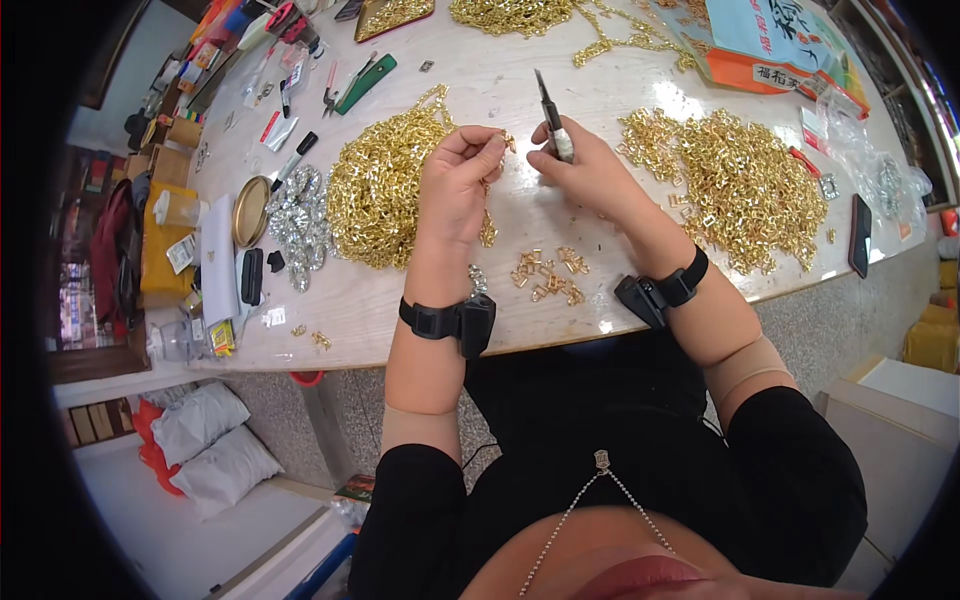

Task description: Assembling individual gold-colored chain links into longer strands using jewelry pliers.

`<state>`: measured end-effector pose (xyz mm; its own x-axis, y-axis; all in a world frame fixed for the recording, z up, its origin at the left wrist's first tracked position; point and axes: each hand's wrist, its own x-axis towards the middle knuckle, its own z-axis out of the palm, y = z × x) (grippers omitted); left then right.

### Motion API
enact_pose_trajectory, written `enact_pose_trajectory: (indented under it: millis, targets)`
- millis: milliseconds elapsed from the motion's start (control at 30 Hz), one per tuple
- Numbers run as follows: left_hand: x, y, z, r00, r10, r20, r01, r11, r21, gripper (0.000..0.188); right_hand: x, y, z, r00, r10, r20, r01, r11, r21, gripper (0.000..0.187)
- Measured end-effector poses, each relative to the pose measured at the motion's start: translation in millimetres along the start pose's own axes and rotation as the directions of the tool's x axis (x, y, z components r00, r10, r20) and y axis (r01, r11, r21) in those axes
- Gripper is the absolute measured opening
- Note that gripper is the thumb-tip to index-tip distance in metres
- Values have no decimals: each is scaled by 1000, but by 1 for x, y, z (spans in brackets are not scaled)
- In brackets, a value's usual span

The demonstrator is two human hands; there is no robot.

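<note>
My left hand (458,185) is closed in a pinch on a small gold link (511,143), mostly covered by the fingertips. Just to its right, my right hand (592,172) grips a narrow, dark-tipped hand tool (553,118) with a white-wrapped handle, its point facing away from me; the exact kind is unclear. Beside my left hand lies a big heap of gold chain (380,180). A wide pile of loose gold links (750,185) spreads to the right of my right hand. Between my forearms sits a small cluster of gold links (550,277).
Silver chain (297,220), a round gold tin (250,212), a marker (295,160) and green-handled pliers (366,85) lie at left. More gold chain (510,14) is at the far edge. A phone (859,235) and a printed blue bag (765,45) are at right.
</note>
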<state>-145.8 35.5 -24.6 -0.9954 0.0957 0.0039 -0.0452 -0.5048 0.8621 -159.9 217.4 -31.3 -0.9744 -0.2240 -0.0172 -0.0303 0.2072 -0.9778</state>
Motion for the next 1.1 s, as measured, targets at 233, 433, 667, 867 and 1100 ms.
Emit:
enact_pose_trajectory:
  millis: [233, 433, 667, 867, 1100]
  targets:
    - [2, 3, -5, 997, -72, -20, 70, 992, -108, 11, -6, -12, -6, 985, -152, -81, 131, 966, -222, 29]
    - [-3, 5, 1, 976, -209, 54, 212, 976, -59, 17, -7, -19, -7, 689, -725, 5, 637, 602, -482, 50]
    - [-8, -3, 0, 963, -230, 137, 237, 971, -32, 24, -6, -19, -9, 670, -728, 144, 676, 519, -523, 66]
    - [-9, -5, -5, 945, -296, 141, 300, 954, -9, 20, -7, -15, -14, 714, -676, 186, 657, 553, -513, 68]
    - [-5, -3, 0, 943, -297, 153, 293, 955, 49, 15, -11, -19, -7, 938, -337, 83, 347, 919, -189, 50]
